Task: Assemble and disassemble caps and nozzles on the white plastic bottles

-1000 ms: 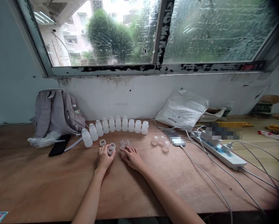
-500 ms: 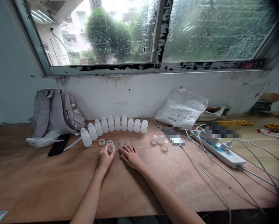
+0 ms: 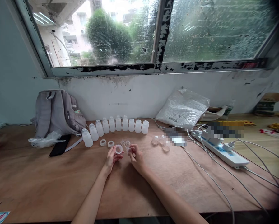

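My left hand (image 3: 111,157) is raised off the wooden table (image 3: 60,183) with its fingers closed on a white ring-shaped bottle collar (image 3: 118,148). My right hand (image 3: 136,156) is beside it, pinching a small clear nipple (image 3: 128,150) close to the collar. Just beyond the hands lie two more white collars (image 3: 106,143) and two clear nipples (image 3: 125,142). A curved row of several small translucent bottles (image 3: 116,125) stands behind them.
A grey backpack (image 3: 56,112), a crumpled clear bag (image 3: 44,139) and a black phone (image 3: 59,145) sit at the left. Clear caps (image 3: 160,142), a white plastic bag (image 3: 183,109), a power strip (image 3: 223,151) and trailing cables (image 3: 211,180) occupy the right.
Both hands have lifted from the table. The left has brought the collar up and turned it toward the right hand, which has picked up a clear nipple.
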Demonstrator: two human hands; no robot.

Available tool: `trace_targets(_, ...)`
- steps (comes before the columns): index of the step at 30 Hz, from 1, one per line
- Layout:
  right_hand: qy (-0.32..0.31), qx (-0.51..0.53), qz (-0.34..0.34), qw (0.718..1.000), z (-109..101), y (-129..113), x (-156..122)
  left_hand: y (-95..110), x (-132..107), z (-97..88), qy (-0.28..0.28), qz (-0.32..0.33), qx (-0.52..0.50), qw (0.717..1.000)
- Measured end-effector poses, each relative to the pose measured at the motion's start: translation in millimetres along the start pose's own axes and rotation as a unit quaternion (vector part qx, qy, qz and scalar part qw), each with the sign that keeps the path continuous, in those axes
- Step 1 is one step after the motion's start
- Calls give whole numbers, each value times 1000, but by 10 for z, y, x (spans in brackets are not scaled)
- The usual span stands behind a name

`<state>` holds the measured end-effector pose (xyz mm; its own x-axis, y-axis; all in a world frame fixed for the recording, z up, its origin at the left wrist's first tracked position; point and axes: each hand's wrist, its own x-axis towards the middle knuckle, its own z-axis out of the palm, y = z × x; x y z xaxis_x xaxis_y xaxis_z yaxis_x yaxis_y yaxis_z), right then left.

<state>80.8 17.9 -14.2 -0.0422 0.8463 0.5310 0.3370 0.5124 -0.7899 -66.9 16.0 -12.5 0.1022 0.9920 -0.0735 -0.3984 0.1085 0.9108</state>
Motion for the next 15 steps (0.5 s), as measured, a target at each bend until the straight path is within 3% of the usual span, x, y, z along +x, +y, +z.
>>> trace_targets(8,-80,-37,-30,996,48,32,-51,18,-36,53,-14,1,54,998)
trace_targets(15,-74,-62,-24,995,53,36,-68,0,-55,94,-43,20,118,992)
